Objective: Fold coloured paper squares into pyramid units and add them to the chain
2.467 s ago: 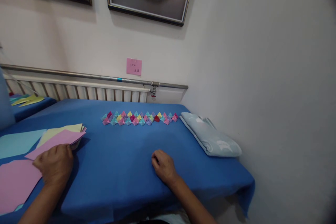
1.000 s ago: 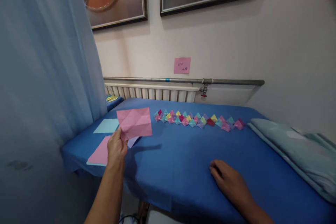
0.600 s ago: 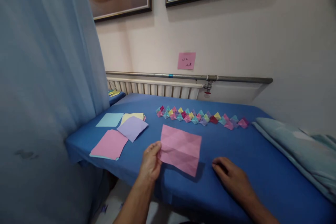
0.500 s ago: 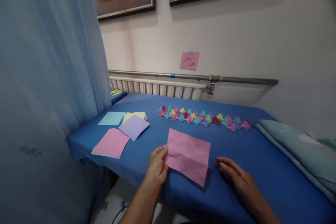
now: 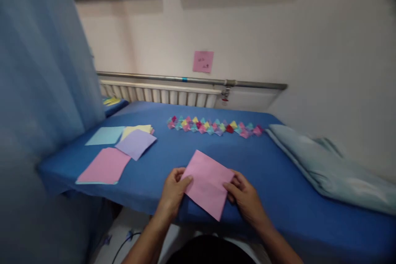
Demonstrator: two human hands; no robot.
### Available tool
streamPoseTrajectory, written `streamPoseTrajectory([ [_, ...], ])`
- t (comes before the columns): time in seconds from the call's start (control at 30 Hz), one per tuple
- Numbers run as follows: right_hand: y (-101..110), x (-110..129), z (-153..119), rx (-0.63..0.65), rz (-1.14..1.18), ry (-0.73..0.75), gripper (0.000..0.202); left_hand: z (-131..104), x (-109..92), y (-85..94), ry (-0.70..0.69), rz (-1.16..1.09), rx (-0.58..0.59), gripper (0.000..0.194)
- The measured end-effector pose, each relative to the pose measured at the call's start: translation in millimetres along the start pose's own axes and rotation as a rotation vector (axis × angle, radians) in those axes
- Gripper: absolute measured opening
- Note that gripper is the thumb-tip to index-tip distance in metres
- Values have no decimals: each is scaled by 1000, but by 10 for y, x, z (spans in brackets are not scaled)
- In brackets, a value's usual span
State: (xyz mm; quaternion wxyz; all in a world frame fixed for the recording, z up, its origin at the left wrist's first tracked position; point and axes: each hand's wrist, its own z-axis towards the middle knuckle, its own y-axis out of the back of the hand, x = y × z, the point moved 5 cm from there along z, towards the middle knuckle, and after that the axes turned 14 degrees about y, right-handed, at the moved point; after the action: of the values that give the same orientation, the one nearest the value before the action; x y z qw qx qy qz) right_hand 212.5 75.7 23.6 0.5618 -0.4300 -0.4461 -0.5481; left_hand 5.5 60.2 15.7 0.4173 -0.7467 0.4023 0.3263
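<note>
A square sheet of pink paper [image 5: 208, 183] is held tilted above the blue-covered bed [image 5: 247, 152], near its front edge. My left hand [image 5: 175, 187] pinches the sheet's left corner, thumb on top. At the right corner my right hand [image 5: 243, 194] grips it between thumb and fingers. Beyond the hands lie two rows of small folded paper pieces [image 5: 213, 127] in several colours. To the left are a stack of pink paper [image 5: 104, 166], a lavender sheet [image 5: 136, 143], yellow sheets [image 5: 139, 129] and a light blue sheet [image 5: 105, 135].
A folded pale green blanket [image 5: 321, 165] lies on the right. Behind the bed are a radiator [image 5: 161, 94], a metal pipe [image 5: 148, 77] and a pink note [image 5: 203, 61] on the wall. A blue curtain [image 5: 40, 70] hangs at left.
My right hand has moved left and taken hold of the pink paper's right corner. The sheet has turned a little, and the whole view has shifted.
</note>
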Motion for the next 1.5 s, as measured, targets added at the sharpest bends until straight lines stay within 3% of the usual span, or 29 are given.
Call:
streamPoseTrajectory([
  [0.47,69,-53,-46,-46,117,22,28,-53,70,51,25,210,-3,41],
  [0.77,60,-22,-82,32,196,-24,22,-28,31,15,100,220,133,35],
  [0.9,63,97,-93,46,141,-32,16,-12,-37,12,69,312,191,32],
  [0.97,96,217,-82,39,41,1,14,-31,-125,-16,-17,384,186,32],
  [1.03,140,391,-68,32,-71,108,15,-85,-266,-68,-188,470,151,32],
  [1.2,159,832,-192,160,-281,594,16,-334,-542,-200,-743,670,83,16],
  [1.3,160,825,-360,283,-357,705,18,-393,-420,-184,-897,823,131,15],
  [1.5,186,469,-630,487,-605,622,19,-381,144,-8,-955,1184,289,31],
])
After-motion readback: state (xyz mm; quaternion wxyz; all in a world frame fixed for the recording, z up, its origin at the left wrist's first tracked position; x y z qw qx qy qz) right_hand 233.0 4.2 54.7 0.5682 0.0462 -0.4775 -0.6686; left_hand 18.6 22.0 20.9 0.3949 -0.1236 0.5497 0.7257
